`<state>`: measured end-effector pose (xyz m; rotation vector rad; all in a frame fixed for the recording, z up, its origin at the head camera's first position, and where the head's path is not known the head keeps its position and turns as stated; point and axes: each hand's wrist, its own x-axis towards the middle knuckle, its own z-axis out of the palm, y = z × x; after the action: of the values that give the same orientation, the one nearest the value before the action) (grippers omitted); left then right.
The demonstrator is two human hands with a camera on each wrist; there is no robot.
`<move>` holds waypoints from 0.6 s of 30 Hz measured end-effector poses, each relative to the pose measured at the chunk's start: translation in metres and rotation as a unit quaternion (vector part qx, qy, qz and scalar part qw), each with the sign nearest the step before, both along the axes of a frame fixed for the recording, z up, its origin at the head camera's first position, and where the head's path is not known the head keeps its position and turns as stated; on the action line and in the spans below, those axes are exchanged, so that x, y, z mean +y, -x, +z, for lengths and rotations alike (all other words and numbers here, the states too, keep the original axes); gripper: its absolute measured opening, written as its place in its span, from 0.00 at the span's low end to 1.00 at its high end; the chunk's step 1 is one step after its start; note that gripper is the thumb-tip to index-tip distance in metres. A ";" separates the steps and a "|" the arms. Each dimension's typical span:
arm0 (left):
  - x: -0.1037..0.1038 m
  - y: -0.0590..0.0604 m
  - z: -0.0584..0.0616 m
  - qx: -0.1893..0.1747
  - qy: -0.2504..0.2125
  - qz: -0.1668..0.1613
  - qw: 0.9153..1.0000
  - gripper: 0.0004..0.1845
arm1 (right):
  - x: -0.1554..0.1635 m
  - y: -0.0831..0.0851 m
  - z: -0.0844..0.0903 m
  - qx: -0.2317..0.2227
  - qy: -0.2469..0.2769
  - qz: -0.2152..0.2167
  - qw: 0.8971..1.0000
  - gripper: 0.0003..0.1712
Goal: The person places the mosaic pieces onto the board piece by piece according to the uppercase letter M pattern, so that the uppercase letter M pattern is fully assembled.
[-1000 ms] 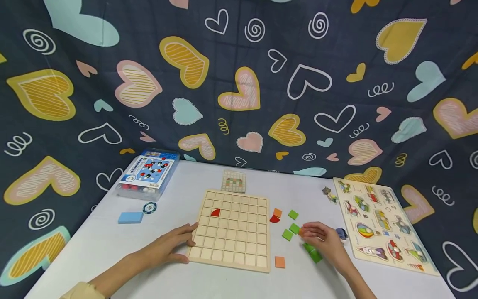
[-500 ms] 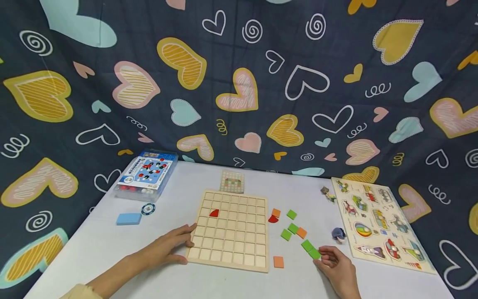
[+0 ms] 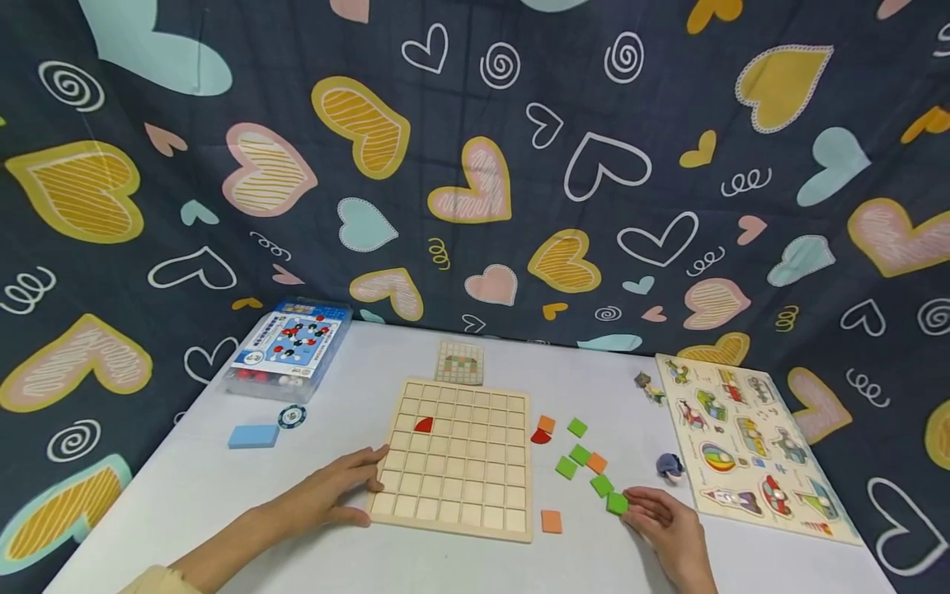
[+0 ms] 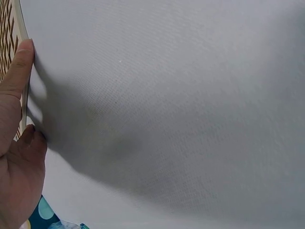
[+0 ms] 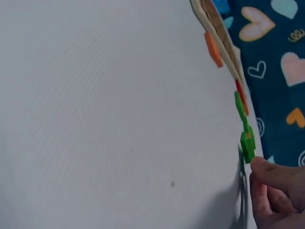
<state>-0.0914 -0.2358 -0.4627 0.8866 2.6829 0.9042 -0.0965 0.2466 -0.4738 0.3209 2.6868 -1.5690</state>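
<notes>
A wooden grid board point(image 3: 453, 462) lies in the middle of the white table, with a red quarter-circle piece point(image 3: 424, 425) in one cell. My left hand point(image 3: 367, 483) rests with straight fingers against the board's left edge point(image 4: 19, 28); the left wrist view shows the left hand point(image 4: 16, 143) along that edge. My right hand point(image 3: 632, 506) has curled fingers at a green tile point(image 3: 616, 502) right of the board. In the right wrist view the right hand point(image 5: 274, 188) meets the green tile point(image 5: 247, 145) with its fingertips.
More green tiles point(image 3: 580, 454), orange tiles point(image 3: 551, 520) and a red piece point(image 3: 540, 436) lie right of the board. A pattern card point(image 3: 458, 362) sits behind it. A peg puzzle point(image 3: 750, 445), a small figure point(image 3: 669, 467), a plastic box point(image 3: 285, 346), a chip point(image 3: 293, 416) and a blue block point(image 3: 253, 436) surround them.
My right hand drew back from the upper tiles toward me and now touches the nearest green tile, which slid slightly left. The left hand stayed on the board's edge.
</notes>
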 end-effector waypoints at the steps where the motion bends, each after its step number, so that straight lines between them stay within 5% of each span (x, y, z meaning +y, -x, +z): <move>1: 0.000 0.000 0.000 0.002 -0.001 0.000 1.000 0.16 | -0.003 0.000 0.000 0.013 0.007 0.004 1.000 0.19; 7: 0.002 0.004 0.001 0.008 -0.007 -0.003 1.000 0.16 | -0.022 0.008 0.004 0.068 0.055 0.022 0.996 0.18; 18: 0.004 0.010 -0.001 0.041 -0.002 -0.014 0.999 0.17 | -0.076 0.040 0.005 0.077 0.116 0.071 0.988 0.16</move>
<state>-0.1014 -0.2323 -0.4638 0.9797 2.7315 0.8872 -0.1361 0.1704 -0.4685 0.0030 2.5247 -1.9078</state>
